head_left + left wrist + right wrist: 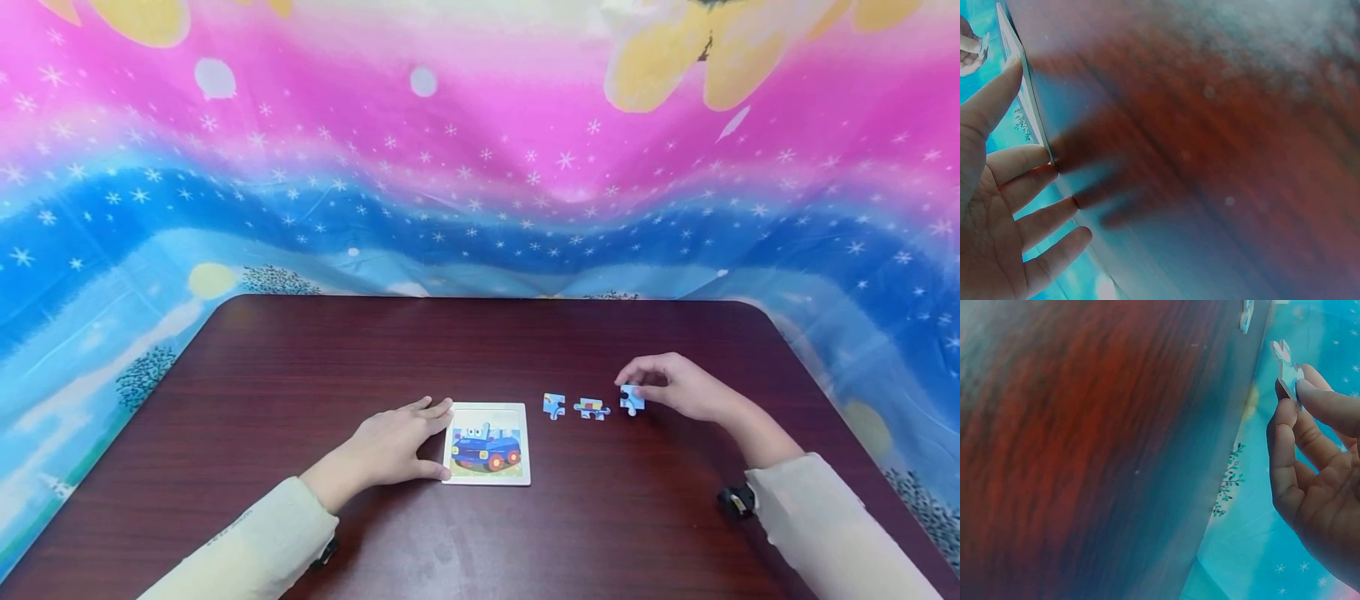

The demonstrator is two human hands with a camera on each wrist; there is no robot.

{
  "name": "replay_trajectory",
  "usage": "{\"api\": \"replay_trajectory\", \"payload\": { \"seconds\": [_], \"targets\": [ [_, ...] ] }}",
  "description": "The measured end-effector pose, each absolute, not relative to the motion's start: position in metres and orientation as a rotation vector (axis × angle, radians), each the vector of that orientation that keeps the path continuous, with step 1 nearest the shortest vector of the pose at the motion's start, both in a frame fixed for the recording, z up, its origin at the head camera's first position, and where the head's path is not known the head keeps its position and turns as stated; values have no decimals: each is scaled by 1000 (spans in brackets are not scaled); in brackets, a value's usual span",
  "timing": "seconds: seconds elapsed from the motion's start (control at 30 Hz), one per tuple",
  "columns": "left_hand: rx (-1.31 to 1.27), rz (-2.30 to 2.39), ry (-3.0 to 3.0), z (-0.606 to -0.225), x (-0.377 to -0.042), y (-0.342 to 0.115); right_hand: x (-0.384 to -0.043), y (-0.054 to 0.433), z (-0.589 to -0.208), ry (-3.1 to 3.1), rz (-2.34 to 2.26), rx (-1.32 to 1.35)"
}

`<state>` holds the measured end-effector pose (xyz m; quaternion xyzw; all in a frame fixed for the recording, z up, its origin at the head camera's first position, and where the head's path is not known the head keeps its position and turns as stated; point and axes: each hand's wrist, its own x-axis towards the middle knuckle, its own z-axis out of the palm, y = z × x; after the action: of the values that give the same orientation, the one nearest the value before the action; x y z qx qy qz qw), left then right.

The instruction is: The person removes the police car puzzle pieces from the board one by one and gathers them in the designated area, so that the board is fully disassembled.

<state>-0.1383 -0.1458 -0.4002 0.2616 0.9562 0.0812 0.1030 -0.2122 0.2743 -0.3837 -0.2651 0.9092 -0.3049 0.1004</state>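
Observation:
A square puzzle board (523, 446) with a pale frame lies on the table, its picture a blue car with eyes. My left hand (390, 443) rests against the board's left side, thumb and fingertips touching its edge; in the left wrist view those fingers are spread and fairly straight. Over to the right, my right hand (686, 388) pinches a light-blue puzzle piece (631, 401) between thumb and fingers. The right wrist view shows this puzzle piece (1289, 380) held up edgewise. Two more pieces lie between board and right hand: a blue one (553, 405) and a multicoloured one (592, 408).
The dark reddish wooden table (480, 350) has rounded far corners. Behind it and along both sides hangs a pink and blue cloth (465, 183) with stars and butterflies. A black wrist device (737, 502) shows at the right cuff.

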Motion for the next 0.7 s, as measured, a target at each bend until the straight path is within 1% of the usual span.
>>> {"api": "replay_trajectory", "payload": {
  "seconds": [0.27, 0.7],
  "targets": [
    [772, 238, 2821, -401, -138, -147, -213, 276, -388, 2644, -891, -823],
    [775, 219, 2825, -403, -139, -147, -215, 272, -392, 2606, -841, -739]
  ]
}}
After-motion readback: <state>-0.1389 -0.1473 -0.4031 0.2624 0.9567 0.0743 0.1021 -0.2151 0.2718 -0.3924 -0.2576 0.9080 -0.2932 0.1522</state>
